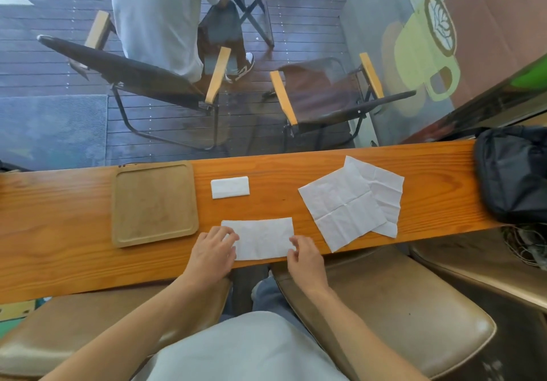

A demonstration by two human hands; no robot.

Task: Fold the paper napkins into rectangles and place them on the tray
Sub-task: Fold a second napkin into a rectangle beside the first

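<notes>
A half-folded white napkin (262, 237) lies as a wide rectangle at the near edge of the wooden counter (325, 170). My left hand (214, 252) presses its left end with the fingers on the paper. Fingertips of my right hand (305, 258) pinch the right end. A small folded napkin (230, 187) sits farther back on the counter. Two unfolded napkins (343, 206) overlap on the right, the lower one (386, 187) peeking out behind. The light wooden tray (118, 203) lies to the left with nothing on it.
A black bag (512, 173) rests on the counter's right end. Tan padded stools (414, 306) stand below the counter. Beyond the glass are folding chairs (331, 93), a small table and a seated person (159, 13).
</notes>
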